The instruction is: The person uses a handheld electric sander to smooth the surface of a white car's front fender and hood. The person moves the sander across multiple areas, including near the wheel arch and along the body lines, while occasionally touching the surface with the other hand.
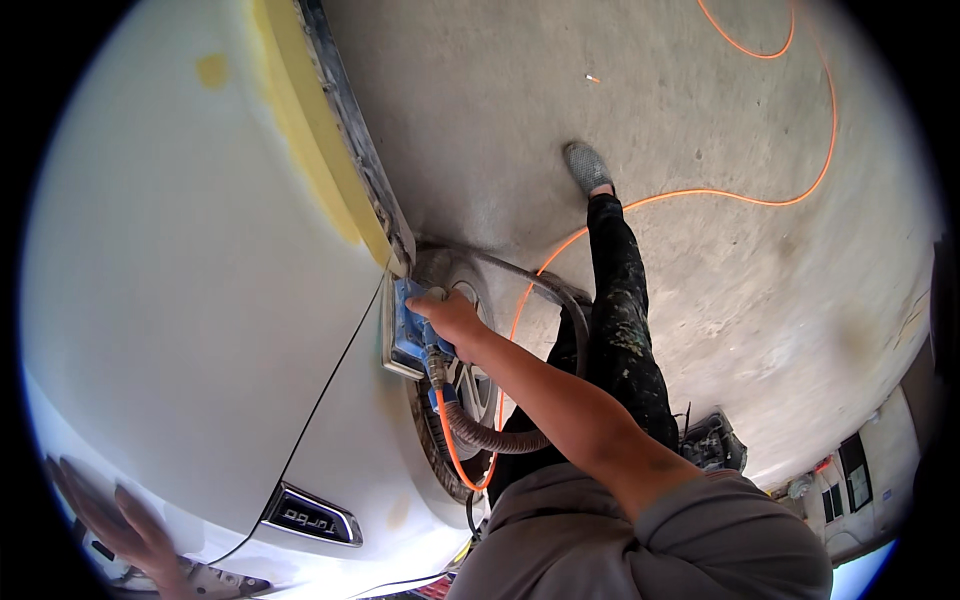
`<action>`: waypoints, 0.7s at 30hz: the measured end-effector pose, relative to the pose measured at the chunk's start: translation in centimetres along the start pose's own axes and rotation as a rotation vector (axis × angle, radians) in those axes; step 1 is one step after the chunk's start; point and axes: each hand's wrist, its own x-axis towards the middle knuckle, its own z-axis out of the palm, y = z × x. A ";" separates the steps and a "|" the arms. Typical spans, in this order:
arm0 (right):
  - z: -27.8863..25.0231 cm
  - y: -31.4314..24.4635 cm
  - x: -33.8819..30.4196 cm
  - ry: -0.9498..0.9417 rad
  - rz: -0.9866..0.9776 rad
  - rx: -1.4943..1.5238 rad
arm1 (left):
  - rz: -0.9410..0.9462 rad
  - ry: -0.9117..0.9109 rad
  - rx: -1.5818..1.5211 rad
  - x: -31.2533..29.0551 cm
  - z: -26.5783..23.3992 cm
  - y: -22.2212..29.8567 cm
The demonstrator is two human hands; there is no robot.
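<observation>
My right hand grips a blue pneumatic sander and presses its pad against the side of a white car panel, just below a strip of yellow filler along the wheel arch. A grey ribbed hose and an orange air line run from the sander's rear. My left hand rests flat with fingers spread on the white car body at the lower left, holding nothing.
The orange hose loops across the concrete floor. A wheel sits under the arch beside my dark-trousered leg. A dark tool case lies on the floor. A chrome side vent is on the panel.
</observation>
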 end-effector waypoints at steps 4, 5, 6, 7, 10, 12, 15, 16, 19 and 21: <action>0.5 1.6 0.4 0.094 0.017 -0.027 | -0.059 -0.027 0.030 -0.6 -0.1 0.6; -0.1 1.2 1.4 0.025 0.063 0.001 | -0.068 -0.023 0.011 -0.7 -0.1 0.6; -0.3 0.3 2.3 0.013 0.078 0.038 | -0.057 -0.012 -0.005 -0.9 0.2 0.5; -0.5 -0.8 3.4 0.001 0.094 0.076 | -0.047 -0.001 -0.020 -1.1 0.4 0.4; -1.0 -2.7 7.9 0.016 0.129 0.115 | -0.041 0.011 -0.023 -0.8 0.4 0.3; -0.7 -2.7 8.6 -0.003 0.152 0.151 | -0.053 0.002 -0.008 -0.7 0.0 0.5; 0.4 -1.6 6.9 -0.033 0.170 0.262 | -0.056 0.003 -0.004 -0.9 0.2 0.5; 0.8 -1.3 5.6 -0.009 0.146 0.245 | -0.055 0.012 -0.013 -1.1 0.9 0.1; 1.9 -1.3 0.8 0.035 0.116 0.174 | -0.073 -0.003 -0.013 -2.2 0.9 0.0; 1.2 -0.2 3.5 0.053 0.116 0.184 | -0.063 0.007 -0.009 -1.6 0.6 -0.1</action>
